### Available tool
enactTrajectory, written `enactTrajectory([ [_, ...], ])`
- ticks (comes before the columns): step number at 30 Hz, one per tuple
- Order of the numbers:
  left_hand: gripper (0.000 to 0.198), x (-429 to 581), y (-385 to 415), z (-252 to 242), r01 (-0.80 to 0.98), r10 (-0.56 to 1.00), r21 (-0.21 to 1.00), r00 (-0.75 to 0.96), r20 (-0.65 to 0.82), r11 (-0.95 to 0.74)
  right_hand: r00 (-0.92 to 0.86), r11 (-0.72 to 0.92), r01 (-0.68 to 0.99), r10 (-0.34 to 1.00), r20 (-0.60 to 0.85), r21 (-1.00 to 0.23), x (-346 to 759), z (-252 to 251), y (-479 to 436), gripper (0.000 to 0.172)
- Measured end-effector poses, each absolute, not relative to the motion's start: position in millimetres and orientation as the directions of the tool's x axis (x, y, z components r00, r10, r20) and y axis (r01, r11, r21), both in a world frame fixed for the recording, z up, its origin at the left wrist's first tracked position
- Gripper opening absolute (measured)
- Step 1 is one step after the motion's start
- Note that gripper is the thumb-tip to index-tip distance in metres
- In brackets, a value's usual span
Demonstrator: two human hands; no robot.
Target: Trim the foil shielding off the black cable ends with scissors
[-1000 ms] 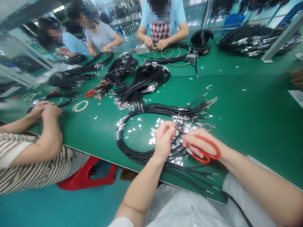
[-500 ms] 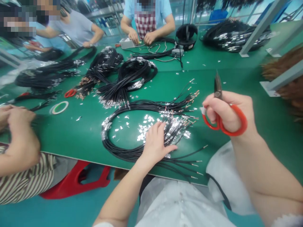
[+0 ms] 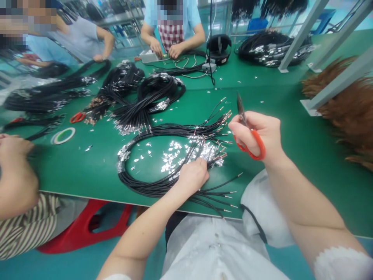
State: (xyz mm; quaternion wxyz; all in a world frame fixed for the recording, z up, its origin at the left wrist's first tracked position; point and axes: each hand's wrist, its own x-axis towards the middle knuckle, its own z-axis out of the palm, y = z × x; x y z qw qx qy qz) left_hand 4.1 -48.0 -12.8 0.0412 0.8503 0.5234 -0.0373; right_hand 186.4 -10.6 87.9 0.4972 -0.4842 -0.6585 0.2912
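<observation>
Near the table's front edge, my left hand (image 3: 194, 175) is closed around a few black cables, whose stripped ends poke out to the right of the fist. They belong to a looped bundle of black cables (image 3: 136, 186), bound at its left bend with silvery tape (image 3: 123, 153). Silver foil scraps (image 3: 171, 155) lie inside the loop and under the cable ends. My right hand (image 3: 259, 132) grips red-handled scissors (image 3: 258, 146) above the table, right of the cable ends. The blades point up and look closed.
More black cable bundles (image 3: 161, 91) lie farther back and left, beside a tape roll (image 3: 64, 135) and other red-handled scissors (image 3: 77, 117). Grey metal posts (image 3: 335, 87) stand at the right before brown fibrous material (image 3: 344, 120). Co-workers sit across the table and at the left.
My left hand has gone from spread fingers over the cables to a closed grip on a few of them. The scissors have come left, nearer the cable ends; the view has also shifted.
</observation>
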Motion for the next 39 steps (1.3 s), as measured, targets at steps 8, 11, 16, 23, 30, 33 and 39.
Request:
enactTrajectory([
  [8,0.023,-30.8,-9.9,2.3,0.997,0.979,0.048,0.043,0.199,-0.053,0.024,0.373,0.305,0.917,0.399,-0.876,190.4,84.2,-2.9,0.02],
  [11,0.025,-32.4,18.6,-6.3,0.996,0.973,0.04,-0.087,0.212,0.081,0.039,0.361,0.306,0.92,0.391,-0.881,192.4,84.3,-1.8,0.02],
  [16,0.04,-25.8,23.5,-17.2,0.994,0.986,0.106,0.022,0.164,-0.039,0.065,0.396,0.298,0.899,0.432,-0.868,197.8,87.2,-0.1,0.021],
  [23,0.062,-5.1,-37.6,5.6,0.499,0.534,0.339,0.845,0.013,-0.798,0.044,0.441,0.337,0.875,0.482,-0.832,197.9,83.1,5.0,0.025],
  [30,0.06,-8.7,-69.8,-1.5,0.5,0.506,0.326,0.859,-0.075,-0.802,0.001,0.466,0.301,0.872,0.489,-0.832,197.5,82.3,4.6,0.023],
  [33,0.022,-1.2,-64.2,-9.5,0.575,0.602,0.382,0.797,-0.059,-0.723,0.003,0.451,0.326,0.878,0.478,-0.831,194.1,79.3,3.8,0.024],
  [39,0.011,21.4,-40.1,-9.1,0.697,0.756,0.44,0.652,-0.06,-0.567,-0.002,0.402,0.343,0.904,0.427,-0.849,189.6,76.1,2.9,0.02],
])
